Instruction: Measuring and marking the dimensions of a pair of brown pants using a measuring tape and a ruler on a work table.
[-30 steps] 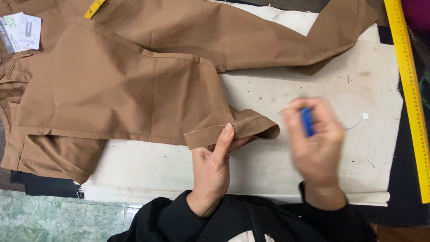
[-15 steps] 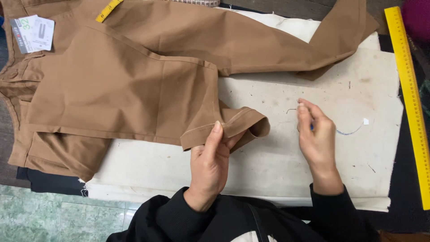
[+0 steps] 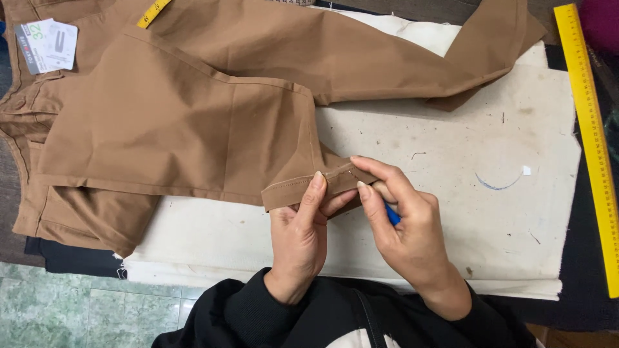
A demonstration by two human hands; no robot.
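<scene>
Brown trousers (image 3: 193,109) lie spread across a white cloth-covered table (image 3: 464,212). One leg is folded back, and its stitched hem (image 3: 293,187) points toward me. My left hand (image 3: 303,235) pinches that hem from below, thumb on top. My right hand (image 3: 403,225) grips a small blue tool (image 3: 391,214) in its palm and touches the hem's right end with its fingertips. The tool is mostly hidden by my fingers.
A yellow ruler (image 3: 590,135) lies along the right side. A paper tag (image 3: 48,45) sits at the trousers' waist, top left, with a yellow measuring tape (image 3: 153,13) near it. A blue curved mark (image 3: 496,185) is on the cloth. Green floor shows bottom left.
My right hand came left from the bare cloth, carrying the blue tool, and now meets the hem. My left hand has stayed on the hem.
</scene>
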